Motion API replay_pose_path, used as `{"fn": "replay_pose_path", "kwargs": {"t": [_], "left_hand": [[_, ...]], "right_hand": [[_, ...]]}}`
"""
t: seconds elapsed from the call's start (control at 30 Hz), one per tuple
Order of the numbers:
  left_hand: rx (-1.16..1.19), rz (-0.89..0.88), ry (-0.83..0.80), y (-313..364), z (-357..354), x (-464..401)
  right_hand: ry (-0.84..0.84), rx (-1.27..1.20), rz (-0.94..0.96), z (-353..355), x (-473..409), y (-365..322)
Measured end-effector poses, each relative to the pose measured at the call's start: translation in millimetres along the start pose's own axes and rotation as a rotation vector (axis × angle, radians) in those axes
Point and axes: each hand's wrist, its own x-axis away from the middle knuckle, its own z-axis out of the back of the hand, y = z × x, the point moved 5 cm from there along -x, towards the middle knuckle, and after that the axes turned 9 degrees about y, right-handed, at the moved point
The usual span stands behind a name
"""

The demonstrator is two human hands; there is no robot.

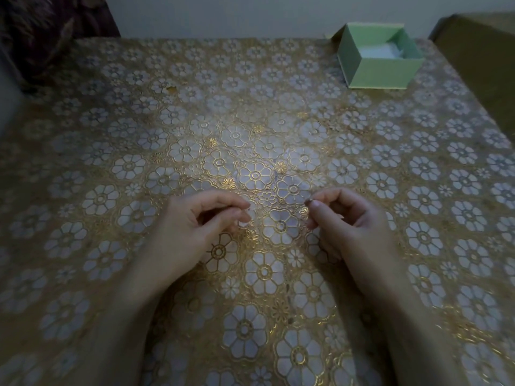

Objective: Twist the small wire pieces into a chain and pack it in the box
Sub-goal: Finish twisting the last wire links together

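Note:
Both hands hover low over the flower-patterned tablecloth (pixel 256 140), near the front middle. My right hand (pixel 351 218) pinches a tiny dark bit, seemingly a small wire piece (pixel 308 201), between thumb and forefinger. My left hand (pixel 200 221) faces it, a short gap apart. Its fingers are curled, with thumb and forefinger tips close together. Whether a wire lies between them is too fine to see in the dim light. The open green box (pixel 381 72) stands at the far right of the table, with a pale lining inside.
A brown cardboard-like object (pixel 479 51) stands beyond the table's right edge, close to the box. Dark patterned fabric (pixel 50 32) hangs at the far left corner. A pale wall runs behind the table.

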Motion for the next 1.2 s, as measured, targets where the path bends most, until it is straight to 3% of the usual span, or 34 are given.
{"fn": "replay_pose_path", "kwargs": {"t": [0.27,0.53,0.67,0.73,0.9,1.2], "left_hand": [[-0.091,-0.012,0.104,-1,8,2],[-0.225,-0.191,0.075,2,2,4],[-0.291,-0.326,0.139,14,-16,6],[-0.294,-0.361,0.093,18,-28,9],[-0.136,-0.214,-0.051,12,-39,12],[-0.104,-0.184,-0.011,13,-37,12]], "right_hand": [[-0.007,0.005,0.013,0,0,0],[-0.058,0.028,0.022,-1,3,-4],[-0.144,0.036,0.064,-8,6,-2],[-0.189,0.066,0.101,-12,7,-1],[-0.174,0.06,0.119,-11,6,2],[-0.18,0.038,0.104,-10,8,1]]}}
